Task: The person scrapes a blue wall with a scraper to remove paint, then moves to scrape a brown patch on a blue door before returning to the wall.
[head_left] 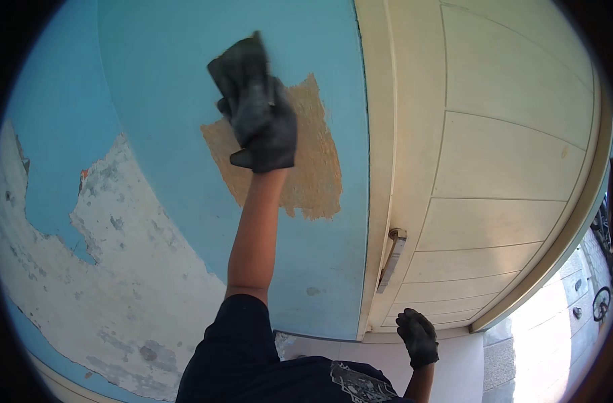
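My left hand (263,131), in a black glove, reaches up to the blue wall (306,269). Its fingers press a dark flat pad (236,60), possibly a folded sheet of sandpaper, though motion blurs it and its kind is uncertain. Behind the hand is a rough tan patch (313,154) of filler with ragged edges, partly hidden by the glove. My right hand (417,336), also black-gloved, is held low beside the cream door, touching nothing visible. Its fingers look loosely bent and slightly apart.
A cream panelled door (501,161) with a metal handle (391,258) stands on the right. At left, paint has peeled to a whitish, stained surface (132,269). Sunlit paving (541,336) and a wheel (601,303) show at the lower right.
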{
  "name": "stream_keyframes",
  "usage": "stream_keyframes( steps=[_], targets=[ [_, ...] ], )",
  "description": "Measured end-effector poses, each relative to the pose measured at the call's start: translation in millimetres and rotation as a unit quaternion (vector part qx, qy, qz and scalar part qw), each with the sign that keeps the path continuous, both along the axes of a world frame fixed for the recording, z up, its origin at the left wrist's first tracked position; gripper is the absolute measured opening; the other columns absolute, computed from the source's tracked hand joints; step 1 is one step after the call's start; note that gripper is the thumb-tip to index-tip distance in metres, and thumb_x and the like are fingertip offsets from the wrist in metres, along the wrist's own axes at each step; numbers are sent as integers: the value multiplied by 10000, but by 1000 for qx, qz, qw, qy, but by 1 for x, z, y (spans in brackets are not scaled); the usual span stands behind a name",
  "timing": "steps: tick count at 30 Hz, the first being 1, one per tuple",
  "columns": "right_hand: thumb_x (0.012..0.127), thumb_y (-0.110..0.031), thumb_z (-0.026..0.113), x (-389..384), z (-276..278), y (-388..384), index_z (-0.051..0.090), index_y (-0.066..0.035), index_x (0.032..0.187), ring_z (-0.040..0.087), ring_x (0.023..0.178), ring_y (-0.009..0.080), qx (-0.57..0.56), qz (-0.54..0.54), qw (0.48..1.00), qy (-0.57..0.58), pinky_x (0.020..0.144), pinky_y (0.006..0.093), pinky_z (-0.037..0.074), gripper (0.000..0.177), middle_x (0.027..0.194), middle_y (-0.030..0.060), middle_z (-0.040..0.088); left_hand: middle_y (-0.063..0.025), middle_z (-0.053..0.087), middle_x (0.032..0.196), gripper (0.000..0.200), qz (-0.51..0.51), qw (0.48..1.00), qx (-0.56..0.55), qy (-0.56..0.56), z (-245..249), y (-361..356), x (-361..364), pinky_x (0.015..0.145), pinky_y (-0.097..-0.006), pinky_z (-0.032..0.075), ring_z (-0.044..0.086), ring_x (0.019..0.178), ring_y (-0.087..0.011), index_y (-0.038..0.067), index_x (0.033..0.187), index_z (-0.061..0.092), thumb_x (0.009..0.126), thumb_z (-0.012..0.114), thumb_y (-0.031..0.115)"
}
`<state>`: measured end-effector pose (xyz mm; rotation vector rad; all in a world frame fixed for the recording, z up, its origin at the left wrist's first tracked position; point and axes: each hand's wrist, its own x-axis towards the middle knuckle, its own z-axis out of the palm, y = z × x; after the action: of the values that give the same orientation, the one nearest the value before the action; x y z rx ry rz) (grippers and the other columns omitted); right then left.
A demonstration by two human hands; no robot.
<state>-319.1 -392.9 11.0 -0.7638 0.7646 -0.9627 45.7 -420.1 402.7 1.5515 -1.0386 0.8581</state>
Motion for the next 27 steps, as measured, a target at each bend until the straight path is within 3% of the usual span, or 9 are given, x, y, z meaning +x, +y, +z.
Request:
stream_keyframes(
  steps=[3,6,8,11,14,16,18,23,27],
  targets=[
    [990,-191,645,-10,-11,-3,660,-45,1268,704,1043,235,4,-5,1000,7,849,356,571,314,1143,104,726,-79,535,1504,401,-36,977,30,-206,-23,-12,-10,1154,-423,358,470,1414,-229,96,1436,558,1054,464,179],
    [986,-195,649,-18,-8,-8,657,-45,1275,701,1045,238,-13,15,1000,15,848,354,569,326,1144,105,722,-70,531,1510,433,-78,862,63,-497,-43,-28,-22,1148,-453,360,454,1434,-258,115,1446,554,1016,505,136],
    [987,-193,647,-21,-1,-10,654,-42,1280,700,1047,239,-13,3,1000,24,849,356,569,330,1146,108,721,-99,539,1498,429,35,905,-95,-414,21,-10,9,1026,-447,439,503,1385,-256,79,1434,561,1010,520,137],
    [989,-190,641,-21,1,-14,648,-37,1287,699,1050,240,-8,-5,999,31,852,359,569,335,1155,114,720,-153,592,1406,404,-77,996,-27,41,36,8,32,1003,-454,439,503,1369,-328,58,1394,586,997,573,131],
    [992,-182,623,-21,-2,-21,640,-23,1293,694,1071,237,-16,7,999,30,885,352,561,341,1172,123,717,-101,644,1347,333,149,847,-48,-507,-53,-30,25,992,-513,463,567,1252,-370,91,1266,680,941,626,138],
    [992,-176,609,-19,-2,-14,634,-10,1297,688,1092,233,-13,30,999,29,914,344,553,348,1183,128,715,-103,640,1355,345,186,770,61,-608,-108,-27,30,998,-503,461,561,1262,-382,96,1273,676,933,631,122],
    [989,-159,610,-5,3,-14,631,-3,1295,695,1072,235,-22,42,999,16,883,336,564,344,1169,135,719,-117,591,1432,367,-64,878,62,-471,-113,7,27,1049,-508,416,493,1369,-398,86,1282,664,918,612,87],
    [1018,-170,611,22,-41,-24,623,-36,1318,687,960,204,-24,196,979,-53,765,308,561,329,1138,105,708,-216,493,1517,498,186,961,-179,-100,-105,34,98,1054,-567,406,401,1439,-446,37,1438,540,948,588,114],
    [1032,-194,574,55,-43,-9,614,-44,1326,651,1093,225,34,240,969,-44,817,331,532,332,1231,106,679,-210,295,1643,590,15,986,98,-134,-221,82,45,1209,-546,238,189,1541,-446,56,1577,358,1000,461,127]
  ],
)
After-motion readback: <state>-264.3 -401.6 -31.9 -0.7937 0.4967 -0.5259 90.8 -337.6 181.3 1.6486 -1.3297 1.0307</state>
